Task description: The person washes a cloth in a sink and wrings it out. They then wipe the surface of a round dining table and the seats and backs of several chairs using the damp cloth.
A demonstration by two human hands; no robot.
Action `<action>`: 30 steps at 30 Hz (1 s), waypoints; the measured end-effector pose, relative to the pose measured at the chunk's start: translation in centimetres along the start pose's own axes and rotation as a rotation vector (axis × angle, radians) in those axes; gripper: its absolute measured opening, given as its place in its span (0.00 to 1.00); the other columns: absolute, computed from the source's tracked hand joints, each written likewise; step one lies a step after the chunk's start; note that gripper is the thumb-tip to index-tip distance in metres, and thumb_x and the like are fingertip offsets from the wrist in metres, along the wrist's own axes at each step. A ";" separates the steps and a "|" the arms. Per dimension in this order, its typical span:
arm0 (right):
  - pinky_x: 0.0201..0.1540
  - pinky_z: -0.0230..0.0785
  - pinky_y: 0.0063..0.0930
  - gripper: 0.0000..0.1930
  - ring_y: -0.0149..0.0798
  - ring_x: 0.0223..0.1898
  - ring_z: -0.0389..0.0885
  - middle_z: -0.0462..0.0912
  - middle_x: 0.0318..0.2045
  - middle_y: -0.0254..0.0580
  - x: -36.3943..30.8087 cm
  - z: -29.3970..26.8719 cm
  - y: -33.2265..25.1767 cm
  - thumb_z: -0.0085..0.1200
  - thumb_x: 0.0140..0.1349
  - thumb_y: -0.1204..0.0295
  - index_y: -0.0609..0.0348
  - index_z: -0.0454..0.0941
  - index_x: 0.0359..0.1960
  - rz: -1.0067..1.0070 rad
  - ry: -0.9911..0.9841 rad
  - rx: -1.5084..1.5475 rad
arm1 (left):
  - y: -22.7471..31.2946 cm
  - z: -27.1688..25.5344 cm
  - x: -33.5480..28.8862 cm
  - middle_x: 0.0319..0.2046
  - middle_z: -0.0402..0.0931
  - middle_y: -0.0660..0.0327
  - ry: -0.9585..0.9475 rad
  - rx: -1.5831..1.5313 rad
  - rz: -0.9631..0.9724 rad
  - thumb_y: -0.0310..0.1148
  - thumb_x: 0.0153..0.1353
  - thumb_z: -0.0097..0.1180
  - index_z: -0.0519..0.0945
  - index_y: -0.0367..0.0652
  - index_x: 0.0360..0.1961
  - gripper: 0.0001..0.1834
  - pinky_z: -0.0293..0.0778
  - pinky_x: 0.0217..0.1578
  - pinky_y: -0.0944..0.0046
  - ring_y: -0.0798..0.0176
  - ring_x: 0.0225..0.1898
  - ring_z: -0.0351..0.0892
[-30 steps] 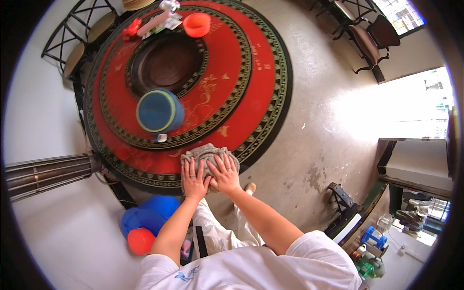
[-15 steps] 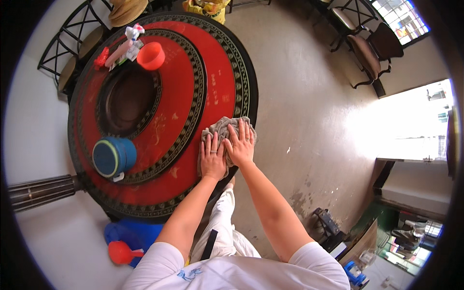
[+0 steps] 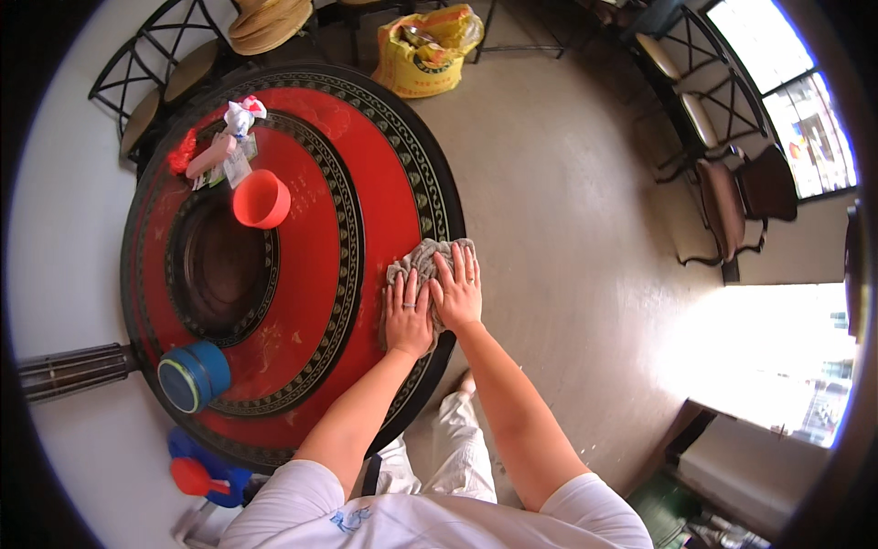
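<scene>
A grey cloth (image 3: 422,260) lies on the rim of a round red table (image 3: 311,274) with a black patterned border. My left hand (image 3: 408,316) presses flat on the cloth's near part, fingers spread. Beside it, my right hand (image 3: 457,290) also lies flat on the cloth, close to the table's right edge. Both palms cover much of the cloth.
On the table stand an orange bowl (image 3: 261,199), a blue round container (image 3: 192,376) and small pink and white items (image 3: 224,142) at the far side. A yellow sack (image 3: 430,41) sits on the floor; dark chairs (image 3: 732,197) stand at right. A blue and red object (image 3: 203,471) lies below the table.
Both hands have slid the cloth along the table's rim, round toward the right edge. My view has turned with them, so the blue container now sits further to the left.
</scene>
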State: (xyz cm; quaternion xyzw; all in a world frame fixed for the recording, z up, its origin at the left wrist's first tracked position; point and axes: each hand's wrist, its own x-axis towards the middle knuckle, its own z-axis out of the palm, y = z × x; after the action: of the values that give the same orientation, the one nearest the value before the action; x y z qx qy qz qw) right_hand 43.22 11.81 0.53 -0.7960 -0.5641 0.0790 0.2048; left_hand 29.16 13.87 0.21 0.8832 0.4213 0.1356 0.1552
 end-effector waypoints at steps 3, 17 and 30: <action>0.77 0.36 0.51 0.29 0.55 0.77 0.45 0.52 0.76 0.48 4.4 -0.2 1.0 0.48 0.68 0.55 0.44 0.65 0.71 -0.070 -0.037 0.027 | 0.1 0.2 3.2 0.76 0.48 0.55 -0.026 0.046 -0.074 0.41 0.69 0.44 0.64 0.53 0.71 0.29 0.40 0.74 0.39 0.43 0.76 0.44; 0.76 0.38 0.54 0.29 0.57 0.76 0.46 0.54 0.75 0.51 24.8 0.1 5.1 0.48 0.68 0.53 0.46 0.67 0.69 -0.458 -0.237 0.073 | 1.4 1.5 19.8 0.75 0.49 0.51 0.128 0.073 -0.473 0.42 0.66 0.48 0.68 0.49 0.68 0.29 0.42 0.73 0.37 0.41 0.76 0.46; 0.78 0.36 0.50 0.29 0.50 0.78 0.42 0.47 0.77 0.47 47.1 3.3 3.8 0.46 0.70 0.55 0.40 0.60 0.73 -0.715 -0.483 -0.007 | -3.9 1.3 38.6 0.73 0.54 0.46 0.262 0.083 -0.711 0.41 0.63 0.52 0.68 0.41 0.66 0.30 0.43 0.72 0.35 0.38 0.75 0.48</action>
State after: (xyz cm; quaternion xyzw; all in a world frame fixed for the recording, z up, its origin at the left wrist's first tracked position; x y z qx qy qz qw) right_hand 61.87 55.36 0.91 -0.5098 -0.8365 0.1851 0.0786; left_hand 50.39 46.36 1.73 0.6628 0.7226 0.1679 0.1017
